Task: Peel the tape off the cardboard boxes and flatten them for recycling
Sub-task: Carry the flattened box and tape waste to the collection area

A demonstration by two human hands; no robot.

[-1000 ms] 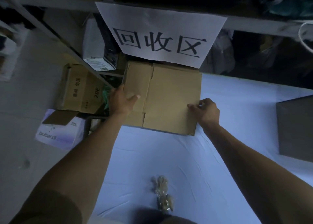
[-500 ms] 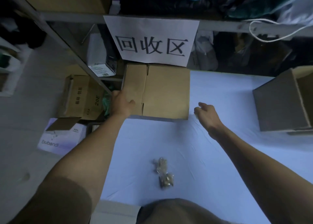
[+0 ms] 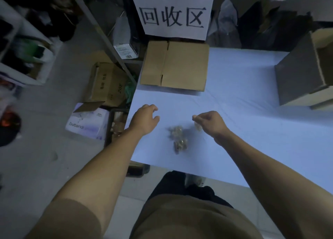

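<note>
A flattened brown cardboard box (image 3: 180, 65) lies at the back left of the white table (image 3: 243, 98), under a paper sign. An unflattened cardboard box (image 3: 302, 71) stands at the table's right edge. A crumpled wad of clear tape (image 3: 178, 139) lies on the table between my hands. My left hand (image 3: 144, 119) hovers over the table's left edge with fingers loosely curled and nothing in it. My right hand (image 3: 210, 123) hangs just right of the wad, fingertips pinching a small scrap of clear tape (image 3: 197, 126).
A paper sign (image 3: 173, 13) hangs from a metal shelf behind the table. On the floor at left are a brown carton (image 3: 106, 83), a white and purple box (image 3: 88, 123) and a slanted shelf post (image 3: 106, 42). Dark bags fill the shelf behind.
My left hand let go of the flattened box and drew back toward me. My right hand also pulled back, now over the tape wad. The flattened box stays under the sign.
</note>
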